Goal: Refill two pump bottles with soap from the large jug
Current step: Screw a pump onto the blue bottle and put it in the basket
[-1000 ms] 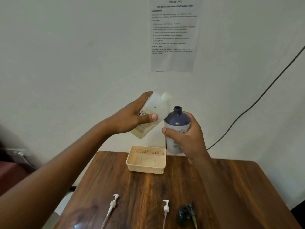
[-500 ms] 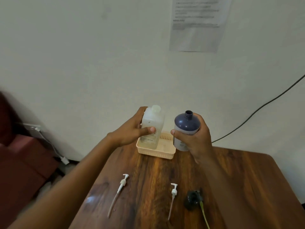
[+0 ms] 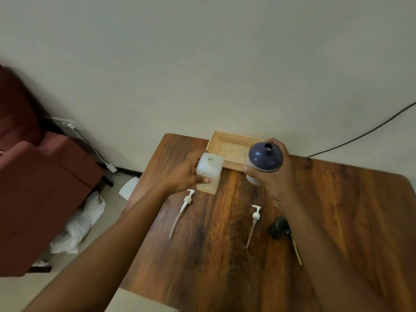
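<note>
While the left hand (image 3: 180,174) grips the square white bottle (image 3: 209,171) with its fingers curled round the side, the bottle stands upright on the wooden surface (image 3: 225,255), its mouth open at the top. The right hand (image 3: 275,179) holds the dark blue bottle (image 3: 265,161), thumb on the left side and fingers wrapped behind; this bottle is also upright with an open neck, and I cannot tell if its base touches the surface. Just behind both bottles, at the far edge against the wall, sits a beige basket (image 3: 234,147). Nearer, two white pump heads with long tubes lie flat: one (image 3: 183,210) below the white bottle, the other (image 3: 254,222) toward the right. A black pump head (image 3: 279,227) with a yellowish tube lies to the right of them, partly hidden by the right forearm.
</note>
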